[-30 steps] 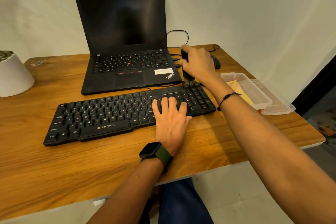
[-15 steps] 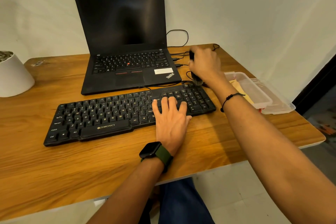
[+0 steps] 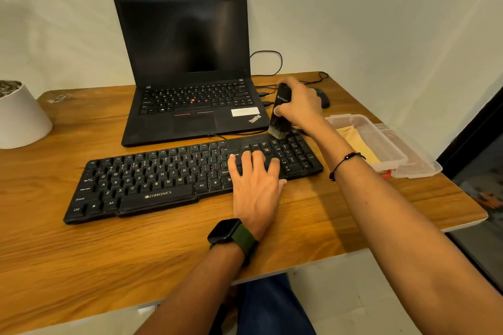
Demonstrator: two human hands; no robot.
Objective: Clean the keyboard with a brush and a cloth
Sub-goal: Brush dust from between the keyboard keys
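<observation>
A black Zebronics keyboard (image 3: 152,174) lies across the wooden table (image 3: 136,247). My left hand (image 3: 255,179), with a watch on its wrist, rests flat on the keys right of the middle, fingers spread. My right hand (image 3: 299,103) grips a black brush (image 3: 280,111) held upright, its pale bristles touching the top row of keys above the number pad. A yellow cloth (image 3: 359,144) lies in a clear plastic box (image 3: 381,141) to the right of the keyboard.
An open black laptop (image 3: 187,73) stands just behind the keyboard, with cables trailing to its right. A black mouse (image 3: 322,98) sits behind my right hand. A white pot (image 3: 21,117) stands at the far left. The table's edge runs close behind the box.
My right hand swept the brush to the right along the keyboard's top edge, then back left to the keys above the number pad. My left hand stayed in place.
</observation>
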